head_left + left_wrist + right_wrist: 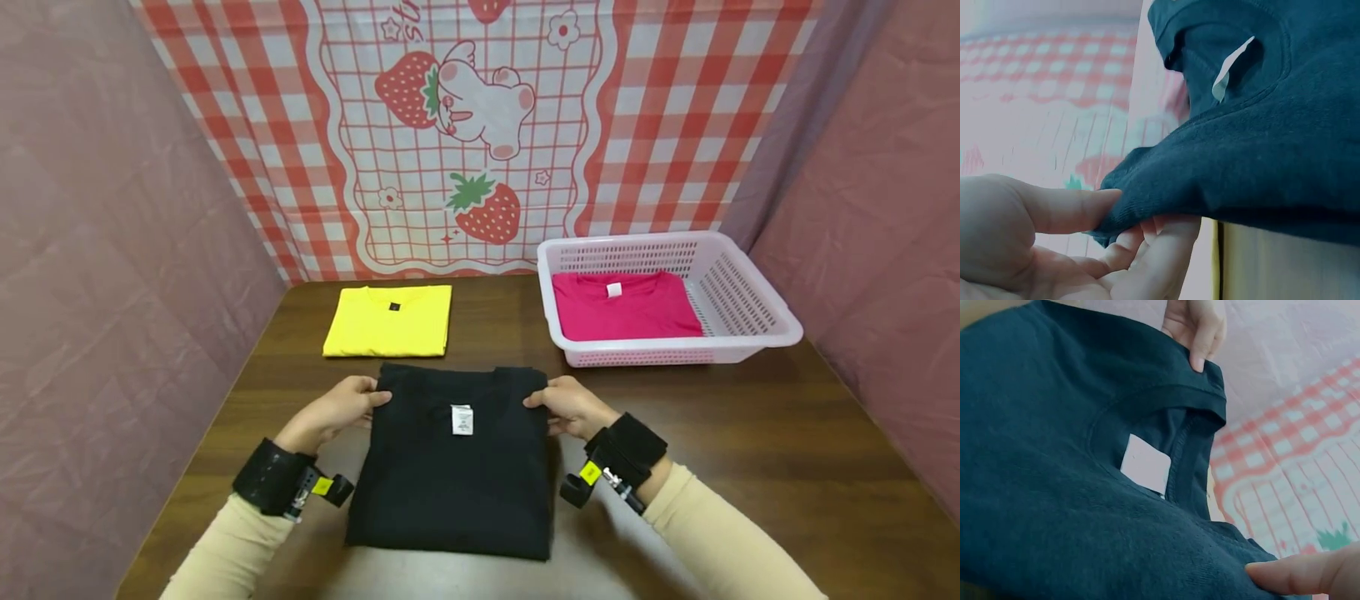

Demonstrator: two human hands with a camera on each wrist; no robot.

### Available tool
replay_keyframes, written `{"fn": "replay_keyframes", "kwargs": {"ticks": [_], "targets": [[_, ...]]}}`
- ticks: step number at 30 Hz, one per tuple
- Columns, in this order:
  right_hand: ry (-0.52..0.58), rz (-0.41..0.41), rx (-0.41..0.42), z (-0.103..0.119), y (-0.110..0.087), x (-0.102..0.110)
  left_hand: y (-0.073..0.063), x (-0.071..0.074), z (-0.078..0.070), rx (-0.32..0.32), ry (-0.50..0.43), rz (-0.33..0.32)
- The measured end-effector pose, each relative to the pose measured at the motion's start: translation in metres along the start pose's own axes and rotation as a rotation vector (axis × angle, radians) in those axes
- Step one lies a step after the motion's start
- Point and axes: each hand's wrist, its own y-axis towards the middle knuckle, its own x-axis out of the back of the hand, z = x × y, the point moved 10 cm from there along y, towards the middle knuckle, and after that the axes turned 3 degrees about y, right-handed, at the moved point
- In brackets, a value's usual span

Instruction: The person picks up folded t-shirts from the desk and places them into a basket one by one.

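Observation:
A folded black T-shirt with a white neck label is held by both hands at its upper corners. My left hand pinches the left corner, thumb on top and fingers beneath, as the left wrist view also shows. At the opposite corner my right hand pinches the cloth the same way; its thumb lies on the fabric in the right wrist view. Just beyond the black T-shirt lies a folded yellow T-shirt on the table. A pink T-shirt lies folded in a white basket.
The brown wooden table spreads under everything, with the basket at its back right. A red-and-white checked curtain with strawberry prints hangs behind. Pink cloth walls close off both sides.

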Motion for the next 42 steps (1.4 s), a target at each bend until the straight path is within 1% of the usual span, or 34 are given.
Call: {"fn": "replay_keyframes", "kwargs": {"ticks": [4, 8, 11, 13, 15, 18, 22, 26, 32, 36, 38, 42], "targets": [[-0.045, -0.009, 0.001, -0.004, -0.011, 0.034, 0.015, -0.029, -0.012, -0.004, -0.027, 0.011], [-0.107, -0.019, -0.001, -0.008, -0.019, 0.064, 0.027, -0.056, -0.019, -0.017, -0.04, 0.045], [-0.139, -0.042, -0.005, -0.013, -0.022, 0.081, 0.036, -0.07, -0.02, -0.02, -0.045, 0.055], [-0.159, -0.059, -0.006, -0.016, -0.023, 0.089, 0.042, -0.075, -0.018, -0.016, -0.037, 0.045], [-0.166, -0.08, -0.01, -0.022, -0.021, 0.095, 0.048, -0.077, -0.014, -0.007, -0.035, 0.021], [-0.167, -0.106, -0.017, -0.031, -0.018, 0.102, 0.056, -0.078, -0.005, 0.016, -0.003, -0.026], [-0.211, -0.173, -0.031, -0.041, -0.016, 0.112, 0.061, -0.077, 0.005, 0.045, 0.061, -0.07], [-0.275, -0.235, -0.033, -0.044, -0.018, 0.12, 0.061, -0.075, 0.009, 0.049, 0.105, -0.082], [-0.296, -0.254, -0.023, -0.045, -0.031, 0.124, 0.054, -0.076, 0.011, 0.049, 0.129, -0.056], [-0.291, -0.259, -0.028, -0.047, -0.041, 0.126, 0.048, -0.078, 0.01, 0.032, 0.129, -0.047], [-0.286, -0.254, -0.022, -0.047, -0.044, 0.125, 0.047, -0.077, 0.008, 0.022, 0.122, -0.066], [-0.271, -0.232, -0.005, -0.047, -0.046, 0.12, 0.047, -0.073, 0.004, 0.0, 0.117, -0.123]]}}
